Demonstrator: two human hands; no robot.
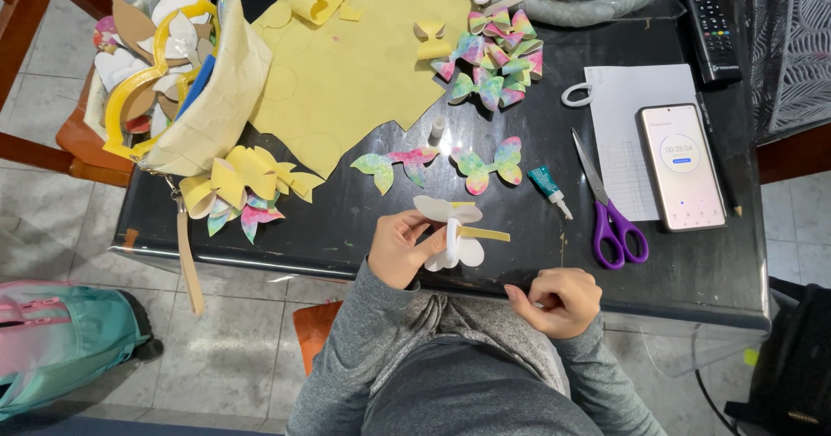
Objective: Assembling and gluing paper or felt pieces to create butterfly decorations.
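My left hand (400, 245) pinches a white bow-shaped cutout (450, 228) folded at its middle, with a narrow yellow strip (485, 233) sticking out to the right. My right hand (558, 302) rests near the table's front edge, fingers curled; whether it holds a small piece I cannot tell. Two rainbow glitter cutouts (394, 164) (489, 164) lie flat just beyond the left hand. A small glue tube (549, 187) lies to the right of them.
Purple-handled scissors (610, 215), a phone (681, 166) on white paper and a remote (710, 20) lie at right. A yellow sheet (355, 64), finished glitter bows (493, 59), yellow bows (247, 185) and a pouch of templates (173, 64) lie at left. The black table (675, 280) ends near my body.
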